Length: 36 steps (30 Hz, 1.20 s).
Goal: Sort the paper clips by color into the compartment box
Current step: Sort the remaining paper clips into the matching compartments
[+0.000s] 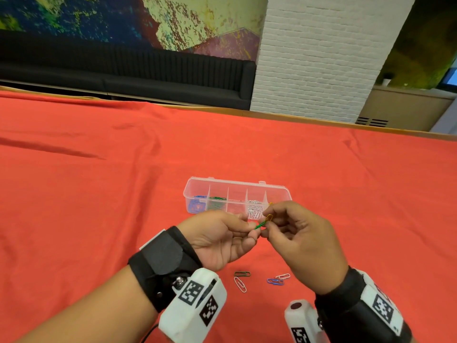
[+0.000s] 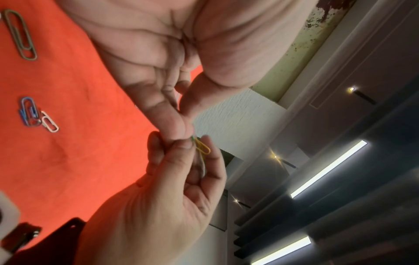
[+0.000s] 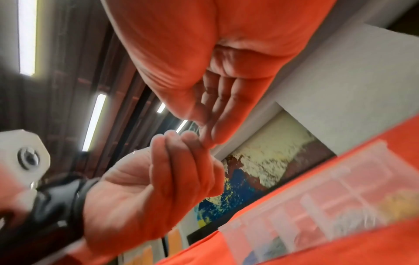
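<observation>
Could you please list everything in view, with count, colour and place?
compartment box: one, clear, on the cloth; blue, green, white clips inside
yellow clip: one, pinched by right hand, hooked to green clip
green clip: one, pinched by left hand
loose clips: about five; dark green, white, blue, pinkish; on cloth below the hands
cloth: one, red, covering table
left hand: one
right hand: one

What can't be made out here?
- Whether green clip and yellow clip are linked: fingertips cover the joint, head and left wrist views.
- Box's right-end compartment: right hand hides it, head view.
- Box contents, right wrist view: motion blur.
</observation>
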Each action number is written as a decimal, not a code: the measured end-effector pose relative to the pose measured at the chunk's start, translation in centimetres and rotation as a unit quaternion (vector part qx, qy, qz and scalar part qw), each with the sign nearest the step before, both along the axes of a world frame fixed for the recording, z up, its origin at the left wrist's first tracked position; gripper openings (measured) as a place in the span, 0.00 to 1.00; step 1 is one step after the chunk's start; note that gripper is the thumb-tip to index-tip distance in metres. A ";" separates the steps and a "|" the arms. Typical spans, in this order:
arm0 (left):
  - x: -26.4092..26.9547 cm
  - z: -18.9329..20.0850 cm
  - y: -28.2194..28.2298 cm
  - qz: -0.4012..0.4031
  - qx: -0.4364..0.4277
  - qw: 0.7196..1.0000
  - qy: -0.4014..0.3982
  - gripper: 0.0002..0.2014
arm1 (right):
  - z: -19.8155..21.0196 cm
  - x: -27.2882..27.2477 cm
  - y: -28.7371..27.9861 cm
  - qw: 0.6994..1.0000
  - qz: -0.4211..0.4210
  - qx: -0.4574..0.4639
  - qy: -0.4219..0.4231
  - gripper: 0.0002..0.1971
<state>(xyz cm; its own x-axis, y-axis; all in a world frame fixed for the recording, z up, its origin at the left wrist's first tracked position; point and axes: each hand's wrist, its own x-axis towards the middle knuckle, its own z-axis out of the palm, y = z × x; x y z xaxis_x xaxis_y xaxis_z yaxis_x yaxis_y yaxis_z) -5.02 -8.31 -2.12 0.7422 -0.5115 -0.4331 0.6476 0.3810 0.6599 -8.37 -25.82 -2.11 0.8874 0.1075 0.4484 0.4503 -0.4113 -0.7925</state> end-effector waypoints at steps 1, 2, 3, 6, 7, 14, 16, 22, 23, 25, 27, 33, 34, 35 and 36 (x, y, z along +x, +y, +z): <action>0.0 0.0 0.0 -0.001 -0.005 1.000 -0.002 0.12 | 0.0 0.1 0.0 1.000 0.008 0.022 0.013 0.14; -0.1 0.1 0.1 -0.003 -0.010 1.000 -0.005 0.13 | 0.1 0.2 -0.2 0.998 0.019 0.054 0.036 0.12; -0.1 0.1 0.1 -0.005 -0.015 1.000 -0.009 0.15 | 0.2 0.3 -0.3 0.993 0.031 0.092 0.067 0.10; -0.2 0.3 0.3 -0.009 -0.027 0.999 -0.018 0.18 | 0.6 0.3 -0.6 0.978 0.053 0.161 0.122 0.07; -0.2 0.3 0.3 -0.008 -0.026 0.999 -0.019 0.18 | 0.7 0.2 -0.6 0.981 0.051 0.151 0.113 0.08; -0.7 0.6 -0.2 0.026 0.037 0.995 -0.090 0.10 | 0.9 0.4 -1.0 0.996 -0.026 -0.074 0.029 0.08; -0.8 0.6 -0.4 0.034 0.070 0.986 -0.147 0.14 | 0.9 0.7 -1.1 0.992 -0.029 -0.116 0.030 0.07; -1.2 1.1 -0.7 0.041 0.171 0.937 -0.303 0.16 | 0.4 0.9 -1.0 0.979 0.010 -0.197 0.045 0.04; -1.3 1.2 -0.8 0.046 0.188 0.927 -0.320 0.15 | 0.5 0.9 -1.0 0.978 0.009 -0.202 0.042 0.04; -1.3 1.2 -0.8 0.055 0.211 0.913 -0.344 0.14 | 0.6 1.0 -1.1 0.978 0.009 -0.208 0.027 0.04; -1.1 1.2 -0.6 0.066 0.224 0.904 -0.358 0.13 | 0.9 1.3 -1.1 0.985 0.016 -0.163 0.048 0.03; -0.3 1.5 0.5 0.082 0.203 0.914 -0.340 0.12 | 2.3 1.8 -1.8 0.976 0.063 0.112 0.175 0.06; -0.3 1.6 0.5 0.084 0.203 0.913 -0.343 0.12 | 2.4 1.8 -1.8 0.978 0.062 0.112 0.166 0.05; -0.3 1.7 0.5 0.087 0.205 0.911 -0.348 0.11 | 2.5 1.7 -1.8 0.980 0.059 0.108 0.155 0.05; -0.4 1.7 0.4 0.089 0.210 0.907 -0.354 0.11 | 2.5 1.7 -1.7 0.982 0.053 0.108 0.146 0.05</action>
